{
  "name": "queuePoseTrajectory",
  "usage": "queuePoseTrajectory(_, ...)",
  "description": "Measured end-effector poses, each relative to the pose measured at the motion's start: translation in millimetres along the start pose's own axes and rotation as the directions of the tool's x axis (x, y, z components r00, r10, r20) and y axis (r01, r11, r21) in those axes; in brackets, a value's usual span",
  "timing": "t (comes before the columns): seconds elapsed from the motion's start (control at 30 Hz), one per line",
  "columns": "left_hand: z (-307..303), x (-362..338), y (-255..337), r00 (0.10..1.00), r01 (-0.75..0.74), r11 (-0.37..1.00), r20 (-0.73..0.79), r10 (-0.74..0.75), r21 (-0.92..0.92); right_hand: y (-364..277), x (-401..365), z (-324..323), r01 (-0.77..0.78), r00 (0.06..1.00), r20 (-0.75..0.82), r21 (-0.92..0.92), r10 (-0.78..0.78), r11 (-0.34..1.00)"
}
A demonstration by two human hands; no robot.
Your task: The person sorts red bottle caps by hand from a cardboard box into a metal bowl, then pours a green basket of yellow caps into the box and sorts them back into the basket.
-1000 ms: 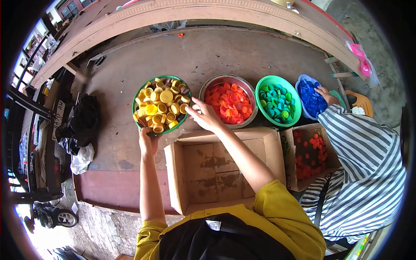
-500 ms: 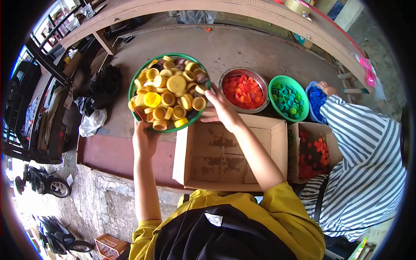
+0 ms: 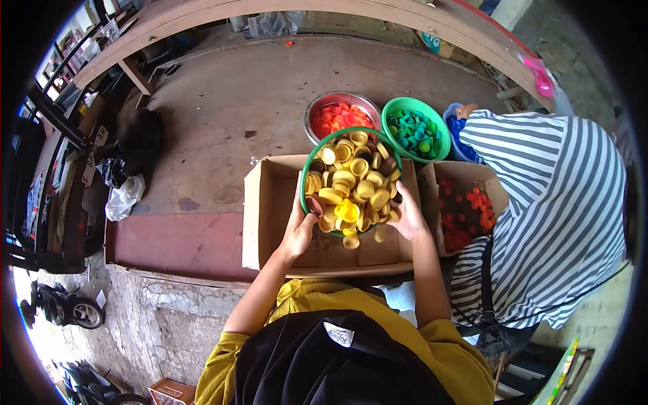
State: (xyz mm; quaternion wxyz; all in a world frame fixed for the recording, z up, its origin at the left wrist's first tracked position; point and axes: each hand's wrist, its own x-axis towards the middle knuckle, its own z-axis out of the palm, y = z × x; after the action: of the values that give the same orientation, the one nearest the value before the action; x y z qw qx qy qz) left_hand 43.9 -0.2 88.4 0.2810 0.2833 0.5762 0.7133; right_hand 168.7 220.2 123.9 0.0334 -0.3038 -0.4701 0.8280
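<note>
My left hand (image 3: 300, 226) and my right hand (image 3: 410, 217) grip opposite sides of a green-rimmed basin (image 3: 308, 159) above an open cardboard box (image 3: 252, 219). Yellow and a few brown caps (image 3: 364, 187) fill the basin, which is tilted toward me. Some caps spill over its near edge, with one or two in the air above the box. The fingers of both hands are partly hidden behind the rim.
Behind stand a metal bowl (image 3: 312, 116) of red caps and a green basin (image 3: 443, 128) of green caps. A co-worker in striped clothing (image 3: 540, 175) reaches into a blue basin (image 3: 451, 112). A smaller box (image 3: 496, 185) holds red caps.
The basin has moved right and toward me, from over the tabletop to above the cardboard box. It has tipped, and caps are now sliding out over its near edge.
</note>
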Motion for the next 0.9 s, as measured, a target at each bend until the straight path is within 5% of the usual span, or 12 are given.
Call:
queuePoseTrajectory(0.13, 3, 0, -3, 0.983, -0.103, 0.994, 0.157, 0.094, 0.046, 22, 5, -11, 0.089, 0.995, 0.03, 0.121, -0.093, 0.989)
queuePoseTrajectory(0.23, 1, -3, 7, 0.944, -0.302, 0.893, 0.237, 0.23, 0.334, 28, 11, -13, 0.154, 0.987, -0.065, 0.187, -0.144, 0.97)
queuePoseTrajectory(0.33, -8, -5, 7, 0.961, -0.162, 0.984, 0.236, 0.141, 0.074, 24, 9, -5, 0.169, 0.972, -0.198, 0.221, -0.125, 0.961)
queuePoseTrajectory(0.37, -7, -3, 4, 0.971, -0.12, 0.992, 0.202, 0.125, -0.037, 33, 19, -23, 0.083, 0.996, -0.038, 0.264, -0.076, 0.961)
queuePoseTrajectory(0.4, -7, -3, 2, 0.981, -0.089, 0.991, 0.164, 0.105, -0.102, 33, 21, -23, 0.162, 0.987, -0.033, 0.234, -0.159, 0.959)
queuePoseTrajectory(0.47, -7, -1, -6, 0.978, -0.133, 0.987, 0.149, 0.145, -0.087, 32, 28, -21, 0.158, 0.985, -0.006, 0.452, -0.174, 0.878)
queuePoseTrajectory(0.63, 1, 6, -4, 0.985, -0.156, 0.987, 0.078, 0.153, 0.032, 19, 34, -28, 0.216, 0.973, 0.025, 0.246, -0.229, 0.945)
queuePoseTrajectory(0.67, 2, 7, -5, 0.988, -0.147, 0.989, 0.051, 0.146, 0.026, 12, 34, -38, 0.122, 0.876, 0.419, 0.289, -0.24, 0.949)
queuePoseTrajectory(0.73, 1, 9, -5, 0.997, -0.075, 0.997, 0.031, 0.076, -0.019, 8, 30, -11, 0.294, 0.949, 0.051, 0.208, -0.31, 0.933)
queuePoseTrajectory(0.9, 2, 12, -5, 0.999, -0.024, 1.0, -0.039, 0.023, -0.007, 2, 27, -9, 0.339, 0.94, -0.041, 0.005, -0.339, 0.941)
